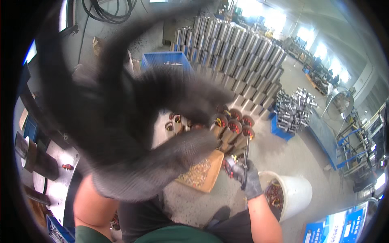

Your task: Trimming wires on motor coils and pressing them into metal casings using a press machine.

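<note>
A gloved right hand is clenched around dark pliers, just beside a white bucket holding copper windings. The left hand is a huge dark blur; its grip cannot be told. Beyond the bucket, open concrete floor.

A single wide fisheye view from the person's head looks steeply down, with their lap and forearms at the near edge. A blurred dark gloved left hand sits very close to the lens, covering the centre-left. Stacked metal cylinders curve away far right.
</note>
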{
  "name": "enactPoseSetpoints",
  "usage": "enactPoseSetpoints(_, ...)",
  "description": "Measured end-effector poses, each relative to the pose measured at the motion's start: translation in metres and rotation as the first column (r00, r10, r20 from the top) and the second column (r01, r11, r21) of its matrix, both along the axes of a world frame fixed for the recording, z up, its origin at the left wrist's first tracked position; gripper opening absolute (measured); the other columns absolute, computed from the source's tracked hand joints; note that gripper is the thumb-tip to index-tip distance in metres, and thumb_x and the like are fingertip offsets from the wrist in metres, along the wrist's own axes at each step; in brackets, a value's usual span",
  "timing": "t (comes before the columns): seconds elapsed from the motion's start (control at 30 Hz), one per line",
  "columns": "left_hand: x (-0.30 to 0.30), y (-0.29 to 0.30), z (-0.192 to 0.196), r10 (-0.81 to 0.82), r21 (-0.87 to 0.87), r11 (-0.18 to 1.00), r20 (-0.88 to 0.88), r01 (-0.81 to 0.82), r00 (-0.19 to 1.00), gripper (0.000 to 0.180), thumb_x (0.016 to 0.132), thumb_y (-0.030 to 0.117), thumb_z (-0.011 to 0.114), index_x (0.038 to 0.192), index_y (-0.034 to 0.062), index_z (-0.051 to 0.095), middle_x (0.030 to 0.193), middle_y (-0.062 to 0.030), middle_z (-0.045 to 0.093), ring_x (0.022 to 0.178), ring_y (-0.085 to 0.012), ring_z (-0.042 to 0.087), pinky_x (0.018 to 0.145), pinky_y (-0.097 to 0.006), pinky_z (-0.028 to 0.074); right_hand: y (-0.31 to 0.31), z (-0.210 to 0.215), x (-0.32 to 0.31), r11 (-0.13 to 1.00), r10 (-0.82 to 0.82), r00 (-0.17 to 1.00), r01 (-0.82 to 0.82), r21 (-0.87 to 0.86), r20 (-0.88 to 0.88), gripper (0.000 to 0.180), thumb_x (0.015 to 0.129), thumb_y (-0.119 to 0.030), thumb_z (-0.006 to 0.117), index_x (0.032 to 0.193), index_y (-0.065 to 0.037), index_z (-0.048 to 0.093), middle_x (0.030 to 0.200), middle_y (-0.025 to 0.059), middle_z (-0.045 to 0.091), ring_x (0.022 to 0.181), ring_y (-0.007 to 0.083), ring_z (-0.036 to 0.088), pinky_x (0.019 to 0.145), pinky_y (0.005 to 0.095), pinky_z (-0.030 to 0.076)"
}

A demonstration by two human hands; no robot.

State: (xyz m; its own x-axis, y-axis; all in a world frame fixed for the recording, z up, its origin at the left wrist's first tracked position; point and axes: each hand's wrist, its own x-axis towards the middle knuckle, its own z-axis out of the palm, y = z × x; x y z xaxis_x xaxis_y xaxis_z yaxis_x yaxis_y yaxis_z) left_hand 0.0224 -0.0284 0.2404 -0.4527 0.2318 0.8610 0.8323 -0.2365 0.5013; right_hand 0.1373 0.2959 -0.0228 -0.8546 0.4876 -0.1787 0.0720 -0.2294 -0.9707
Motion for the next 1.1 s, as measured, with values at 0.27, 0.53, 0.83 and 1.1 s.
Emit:
enactPoseSetpoints(0.27,-0.03,0.03,-0.25,0.066,-0.274,0.955,0.575,0.116,0.815,0.023,0.09,0.0,0.075,0.112,0.0005,0.069,0.09,-0.0026,0.072,0.081,-0.0101,0.067,0.075,-0.029,0.058,-0.034,-0.008,-0.003,0.974,0.12,0.991,-0.128,0.186,0.052,0.054,0.082,-0.018,0.088,0.119,0.003,0.055,0.09,0.0079,0.069,0.078,0.0166,0.069,0.068,0.0302,0.057)
enactPoseSetpoints(0.53,-0.048,0.058,-0.286,0.009,-0.162,0.841,0.958,0.517,0.286,0.031,0.104,0.014,0.059,0.13,-0.0031,0.061,0.103,-0.0117,0.074,0.088,-0.0178,0.073,0.08,-0.032,0.061,-0.045,-0.008,-0.016,0.981,0.143,0.99,-0.144,0.129,0.017,0.055,0.081,-0.015,0.09,0.119,-0.001,0.053,0.094,0.0089,0.07,0.083,0.0176,0.071,0.068,0.0305,0.059)
enactPoseSetpoints(0.83,-0.068,0.065,-0.326,-0.062,-0.124,0.869,0.933,0.479,0.353,0.042,0.088,-0.003,0.07,0.129,-0.0026,0.06,0.103,-0.0082,0.071,0.092,-0.0162,0.071,0.082,-0.031,0.062,-0.059,-0.014,-0.027,0.989,0.133,0.99,-0.129,0.07,-0.051,0.06,0.079,-0.01,0.089,0.127,-0.003,0.052,0.094,0.0103,0.071,0.082,0.0212,0.072,0.07,0.0329,0.06)
enactPoseSetpoints(1.1,-0.064,0.059,-0.312,0.069,-0.2,0.875,0.953,0.441,0.295,0.034,0.092,0.008,0.073,0.123,-0.002,0.064,0.106,-0.0098,0.073,0.089,-0.0161,0.071,0.077,-0.031,0.062,-0.061,-0.02,-0.025,0.991,0.126,0.992,-0.124,0.057,-0.032,0.06,0.079,-0.008,0.088,0.128,-0.004,0.052,0.096,0.011,0.071,0.083,0.0208,0.072,0.069,0.0326,0.061)
